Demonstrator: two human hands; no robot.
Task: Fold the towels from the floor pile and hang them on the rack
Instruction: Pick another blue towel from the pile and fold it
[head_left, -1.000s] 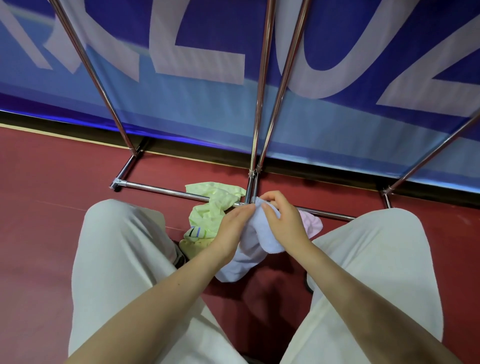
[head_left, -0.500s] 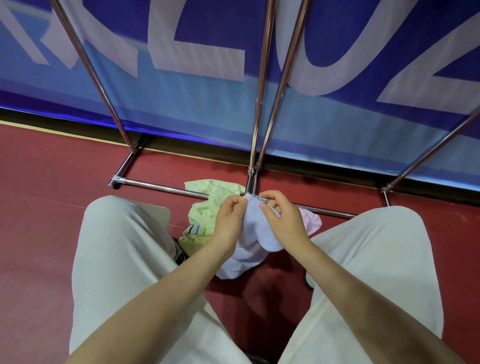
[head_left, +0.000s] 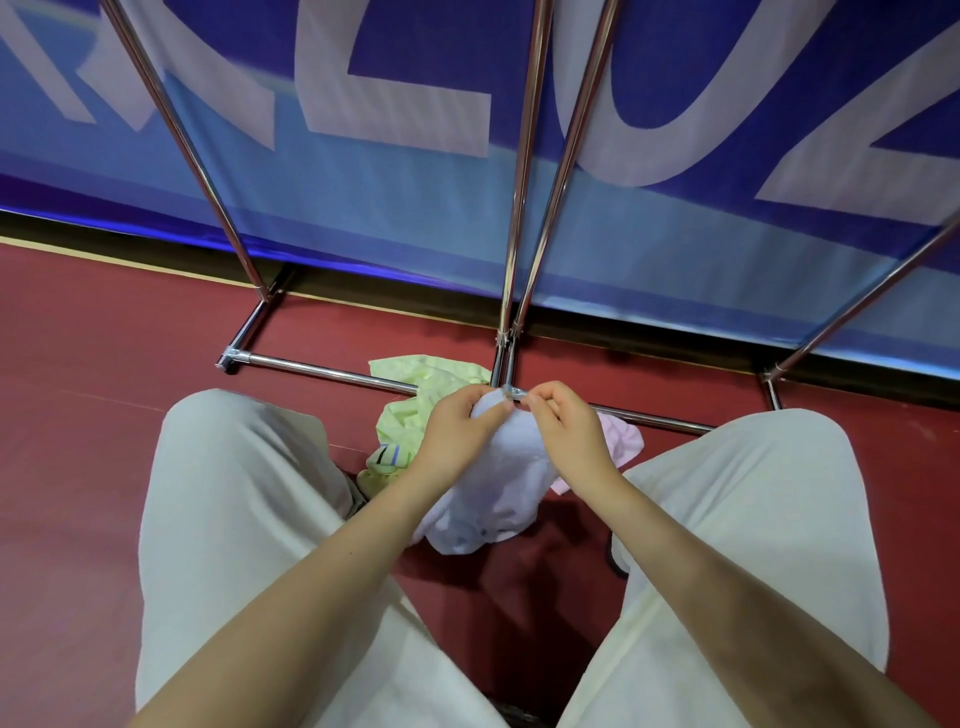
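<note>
The person crouches over the dark red floor (head_left: 104, 415), and both hands work the top edge of a crumpled pale lavender terry towel (head_left: 493, 499) that hangs bunched between the knees, its lower end sagging to or near the floor. The left hand (head_left: 457, 431) has its fingers curled round a fold of the cloth at the upper corner; the right hand (head_left: 566, 431) pinches the edge just beside it with thumb and forefinger, so each grip is closed tight on fabric and the two sit almost touching. That closeness is the first risk, in my judgement: if neither grip has found a true corner, spreading the hands will open a twisted bundle, not a flat sheet, and the fold will come out crooked. The dangling end could also drag on the floor or snag the light green patterned towel (head_left: 415, 410) lying just behind the left hand, or the pale pink towel (head_left: 621, 441) peeking out behind the right wrist, and pull the pile along. The hands hover right over the low crossbar joint of the chrome tube rack (head_left: 519, 208), so a quick lift might catch cloth on that fitting. The right pinch looks shallow; a tug could slip the edge free. Nothing visible hangs on the rack yet.
</note>
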